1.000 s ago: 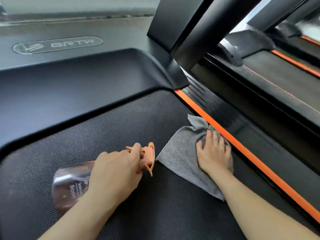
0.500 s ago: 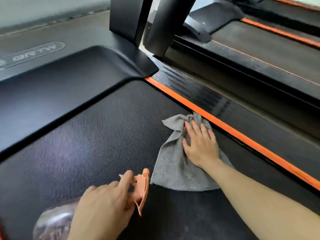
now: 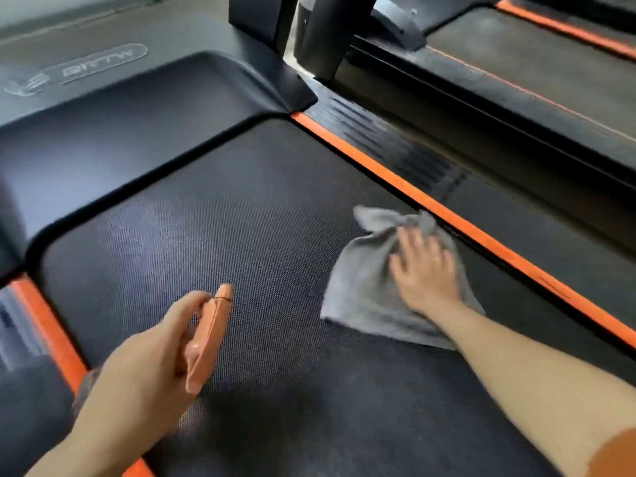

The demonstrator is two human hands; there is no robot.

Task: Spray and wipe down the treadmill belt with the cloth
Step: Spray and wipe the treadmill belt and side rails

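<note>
The black textured treadmill belt [image 3: 213, 242] fills the middle of the view. A grey cloth [image 3: 361, 284] lies on its right side, close to the orange side strip [image 3: 447, 215]. My right hand [image 3: 425, 270] presses flat on the cloth with straight fingers. My left hand [image 3: 144, 376] grips a spray bottle with an orange trigger head [image 3: 210, 335] above the belt's near left part. The bottle's body is almost wholly hidden behind that hand.
A black motor cover [image 3: 113, 125] with a logo plate rises at the belt's far end. Two dark uprights [image 3: 320, 32] stand behind it. A second treadmill [image 3: 537, 77] runs along the right. Another orange strip [image 3: 48, 325] borders the belt's left edge.
My left hand with the spray bottle has moved left, its nozzle now pointing up the belt. My right hand has slid the cloth back towards me along the orange strip.
</note>
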